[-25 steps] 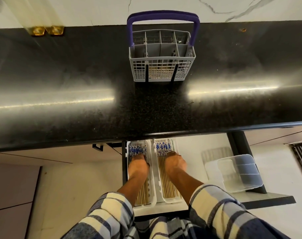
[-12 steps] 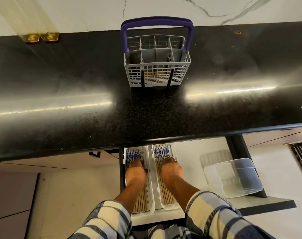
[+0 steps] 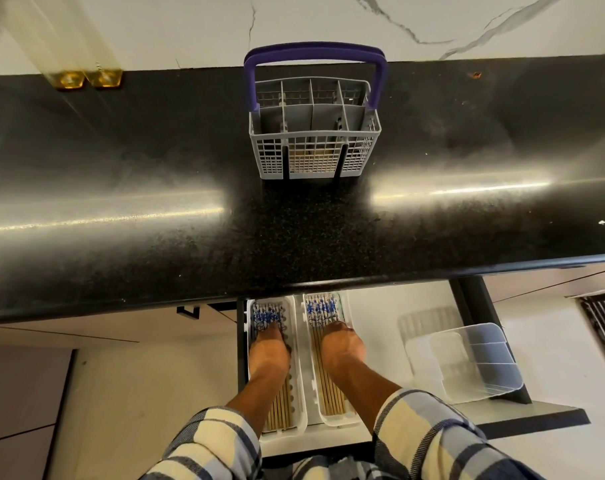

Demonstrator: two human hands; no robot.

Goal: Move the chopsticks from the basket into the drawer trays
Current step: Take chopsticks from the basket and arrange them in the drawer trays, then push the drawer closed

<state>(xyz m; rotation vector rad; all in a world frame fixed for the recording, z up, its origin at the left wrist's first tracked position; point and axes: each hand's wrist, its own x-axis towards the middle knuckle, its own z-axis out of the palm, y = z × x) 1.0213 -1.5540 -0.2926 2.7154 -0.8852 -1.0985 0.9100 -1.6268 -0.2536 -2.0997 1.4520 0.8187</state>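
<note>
Chopsticks point(image 3: 320, 310) with blue-patterned ends fill both white trays point(image 3: 300, 362) in your open drawer point(image 3: 373, 337). Your left hand point(image 3: 269, 351) and right hand point(image 3: 342, 346) each lie palm-down on a bundle; whether the fingers grasp anything cannot be told. No writing is legible. The grey basket point(image 3: 315, 157) stands on the black counter point(image 3: 121, 188), with something tan behind its mesh. Hands unmoved since the earlier frame.

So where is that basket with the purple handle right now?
The basket stands on the black countertop, centre of the head view, near the marble wall, above the open drawer.
</note>
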